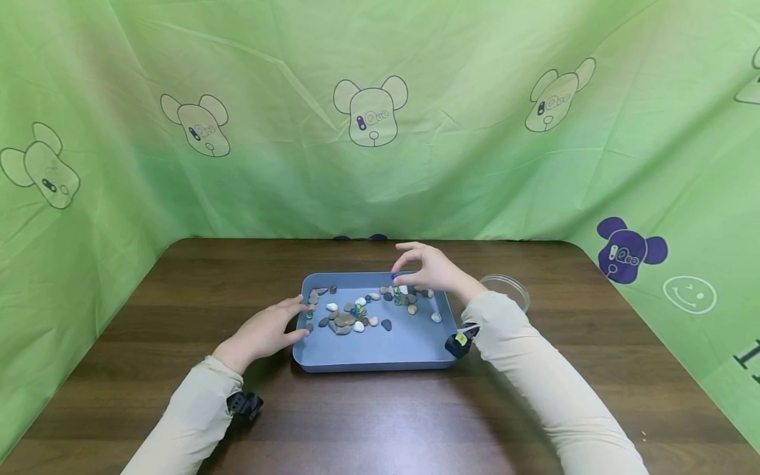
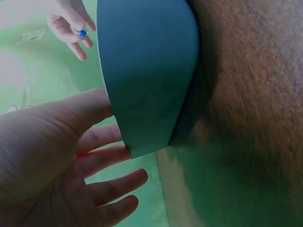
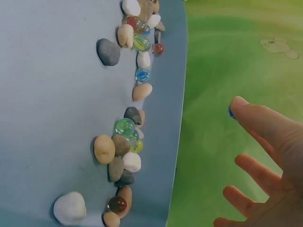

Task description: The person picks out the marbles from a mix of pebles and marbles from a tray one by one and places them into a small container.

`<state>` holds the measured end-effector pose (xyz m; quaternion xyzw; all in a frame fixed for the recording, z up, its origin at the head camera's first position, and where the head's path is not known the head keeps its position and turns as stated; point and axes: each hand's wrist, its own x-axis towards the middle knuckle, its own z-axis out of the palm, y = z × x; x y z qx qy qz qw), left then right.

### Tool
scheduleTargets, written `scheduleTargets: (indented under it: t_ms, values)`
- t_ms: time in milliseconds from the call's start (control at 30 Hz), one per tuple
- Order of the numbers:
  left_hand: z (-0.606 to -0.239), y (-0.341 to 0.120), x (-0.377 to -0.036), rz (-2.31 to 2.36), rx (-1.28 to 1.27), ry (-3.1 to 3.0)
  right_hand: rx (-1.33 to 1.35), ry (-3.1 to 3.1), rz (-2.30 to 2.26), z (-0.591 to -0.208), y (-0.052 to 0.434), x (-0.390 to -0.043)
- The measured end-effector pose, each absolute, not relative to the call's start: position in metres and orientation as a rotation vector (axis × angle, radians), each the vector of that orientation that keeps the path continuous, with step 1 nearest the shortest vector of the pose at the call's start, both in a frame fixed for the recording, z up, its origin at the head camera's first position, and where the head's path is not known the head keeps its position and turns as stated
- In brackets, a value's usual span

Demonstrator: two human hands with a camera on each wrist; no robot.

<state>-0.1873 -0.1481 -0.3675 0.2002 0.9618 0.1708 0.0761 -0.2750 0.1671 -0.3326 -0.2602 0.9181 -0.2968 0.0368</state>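
Marble time: the right hand hovers above the far edge of the blue tray, just right of the frame's centre, pinching a small blue marble between thumb and fingertip. From the left wrist view that same marble sits in the upper left corner, nipped by the right hand, its other fingers spread loosely. From the right wrist view the blue marble only peeks out behind a fingertip, right of centre.

Left hand rests at the tray's left rim, left of centre, fingers straight and relaxed, touching the tray wall and holding nothing; the left wrist view shows those fingers fanned against the tray's outer side.

Inside the tray, pebbles and glass marbles lie mixed: a grey pebble alone near the top, a green marble mid-cluster, a white pebble at the lower left.

Right of the tray, a clear round dish sits on the dark wooden table, partly hidden by the right sleeve.
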Motion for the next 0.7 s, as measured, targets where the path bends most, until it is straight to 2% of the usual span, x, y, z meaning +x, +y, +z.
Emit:
scheduleTargets:
  t_ms: [700]
  values:
    - [-0.370,-0.150,-0.189,0.520,0.611,2.897,-0.797,2.880,-0.911,-0.314,0.199,-0.261]
